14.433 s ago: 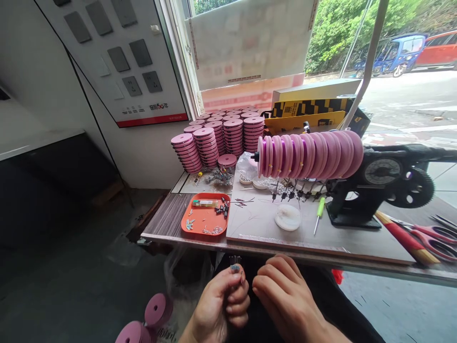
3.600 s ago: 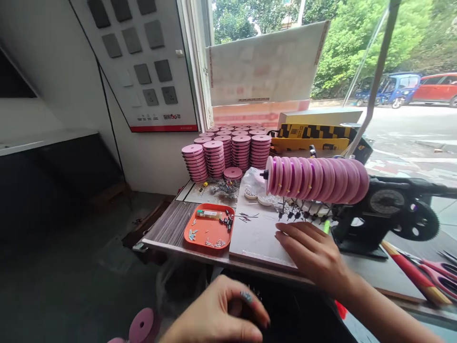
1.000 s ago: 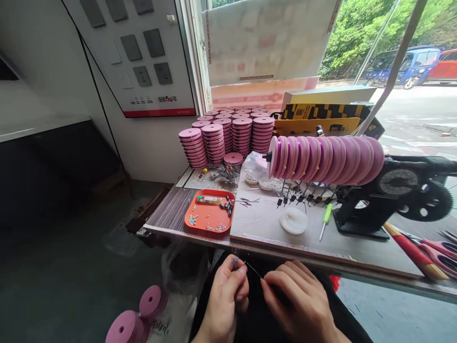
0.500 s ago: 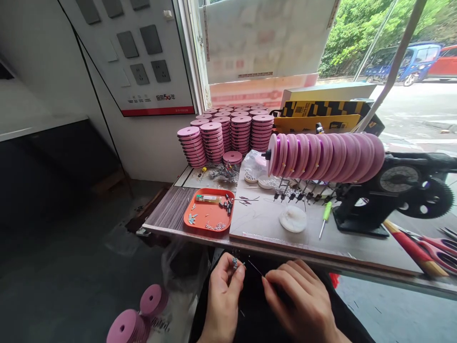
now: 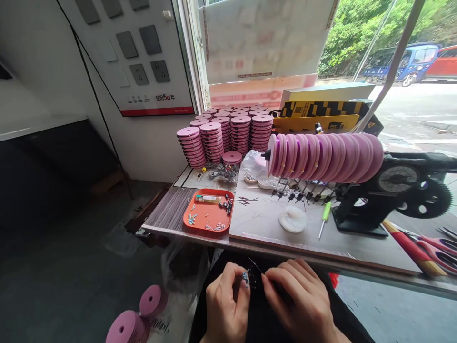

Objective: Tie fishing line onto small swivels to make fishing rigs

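Observation:
Over my dark-clothed lap, my left hand (image 5: pixel 228 300) is closed in a pinch on a small bluish, silvery piece (image 5: pixel 245 277) that looks like a bead cluster. My right hand (image 5: pixel 299 296) pinches a thin needle (image 5: pixel 255 265), which points up and to the left. The needle's tip is just above and right of the piece. Tiny pale specks show near my left fingertips, too small to name. Both hands are below the table's front edge. Closest to them on the table are an orange tray (image 5: pixel 200 225) and a round white disc (image 5: pixel 293 219).
A black machine (image 5: pixel 360 216) carries a row of pink spools (image 5: pixel 321 157). Stacked pink spools (image 5: pixel 241 128) stand at the back, more pink spools (image 5: pixel 124 328) on the floor. On the right lie a green screwdriver (image 5: pixel 325 212) and scissors (image 5: pixel 437 247).
My left hand has moved right and slightly down with the small piece, closer to the needle. My right hand and the needle have hardly moved.

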Demonstrator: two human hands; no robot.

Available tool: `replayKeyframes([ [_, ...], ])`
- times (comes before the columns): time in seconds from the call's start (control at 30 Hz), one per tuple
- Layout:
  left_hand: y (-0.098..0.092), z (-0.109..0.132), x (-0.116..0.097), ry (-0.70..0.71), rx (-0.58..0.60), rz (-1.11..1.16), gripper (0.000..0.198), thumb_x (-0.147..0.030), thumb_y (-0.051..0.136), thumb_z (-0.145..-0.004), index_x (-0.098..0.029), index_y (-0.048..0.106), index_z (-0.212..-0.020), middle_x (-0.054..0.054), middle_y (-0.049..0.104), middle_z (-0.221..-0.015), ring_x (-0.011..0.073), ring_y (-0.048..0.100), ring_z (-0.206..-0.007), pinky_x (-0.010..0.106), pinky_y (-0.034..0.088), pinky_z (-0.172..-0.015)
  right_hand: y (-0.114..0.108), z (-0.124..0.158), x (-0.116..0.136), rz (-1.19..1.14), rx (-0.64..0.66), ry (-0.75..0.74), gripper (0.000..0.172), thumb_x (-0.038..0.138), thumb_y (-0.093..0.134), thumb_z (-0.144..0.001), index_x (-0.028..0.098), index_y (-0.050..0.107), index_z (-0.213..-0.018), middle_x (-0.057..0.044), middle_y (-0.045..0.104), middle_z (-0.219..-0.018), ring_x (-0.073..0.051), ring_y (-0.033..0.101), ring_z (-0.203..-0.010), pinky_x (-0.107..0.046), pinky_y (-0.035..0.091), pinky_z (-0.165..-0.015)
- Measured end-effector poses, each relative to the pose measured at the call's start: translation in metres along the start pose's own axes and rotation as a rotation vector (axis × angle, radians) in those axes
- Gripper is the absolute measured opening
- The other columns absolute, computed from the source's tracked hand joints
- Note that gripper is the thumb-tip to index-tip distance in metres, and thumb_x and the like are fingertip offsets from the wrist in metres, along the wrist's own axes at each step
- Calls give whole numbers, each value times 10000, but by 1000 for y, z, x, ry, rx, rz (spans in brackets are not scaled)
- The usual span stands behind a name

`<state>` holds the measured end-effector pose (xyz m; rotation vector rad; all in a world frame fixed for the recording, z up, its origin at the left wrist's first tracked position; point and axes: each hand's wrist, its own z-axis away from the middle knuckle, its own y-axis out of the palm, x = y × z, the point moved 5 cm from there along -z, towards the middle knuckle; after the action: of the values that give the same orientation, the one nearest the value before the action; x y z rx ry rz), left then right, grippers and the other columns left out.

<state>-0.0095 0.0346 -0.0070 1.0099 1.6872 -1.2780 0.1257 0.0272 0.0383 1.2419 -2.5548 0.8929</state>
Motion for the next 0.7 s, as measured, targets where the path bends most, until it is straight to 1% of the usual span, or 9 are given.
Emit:
replayKeyframes([
  [0.13,-2,-1,2,8,-43,1,205,-351,471,-828,-216,504,-677,-53,427,-528,118,404,-458,242,271,-486,-2,0,3,-13,-18,-33,175,43,535,-793,180,512,-686,22,533,-518,-99,430,-461,-251,318,-488],
  [0.23,-2,-2,4,23,-45,-28,209,-345,458,-839,-209,499,-686,-64,406,-528,108,411,-457,232,281,-484,-2,2,3,-29,-18,-36,169,37,551,-780,174,519,-685,17,536,-518,-101,426,-460,-258,313,-487],
  [0.37,-3,-2,5,70,-48,-63,180,-303,458,-844,-213,499,-693,-62,428,-535,104,425,-453,225,287,-469,1,5,1,-19,-9,-25,178,48,547,-787,171,515,-663,15,528,-514,-105,425,-463,-265,310,-491],
  [0.47,-3,1,2,182,-64,-121,144,-243,461,-839,-224,506,-703,-58,463,-527,108,454,-449,224,302,-471,2,3,0,6,-13,-16,188,60,538,-800,174,514,-653,19,525,-515,-103,429,-462,-263,311,-491],
  [0.57,-2,6,-3,369,-64,-192,87,-197,473,-824,-237,528,-771,-34,553,-575,128,518,-489,236,346,-521,3,2,0,18,-17,-16,186,64,530,-809,171,523,-657,20,531,-519,-104,442,-462,-265,318,-496],
  [0.63,-1,9,-5,470,-58,-239,89,-174,473,-816,-243,530,-821,-14,597,-609,147,547,-515,252,362,-544,3,2,0,18,-20,-27,182,65,530,-813,167,528,-662,18,536,-520,-104,448,-462,-266,320,-496],
  [0.7,-1,10,-5,526,-54,-281,112,-156,462,-817,-241,527,-854,0,616,-615,158,556,-515,264,362,-537,3,3,0,13,-23,-37,175,65,533,-815,164,535,-671,18,538,-516,-104,452,-461,-266,321,-495],
])
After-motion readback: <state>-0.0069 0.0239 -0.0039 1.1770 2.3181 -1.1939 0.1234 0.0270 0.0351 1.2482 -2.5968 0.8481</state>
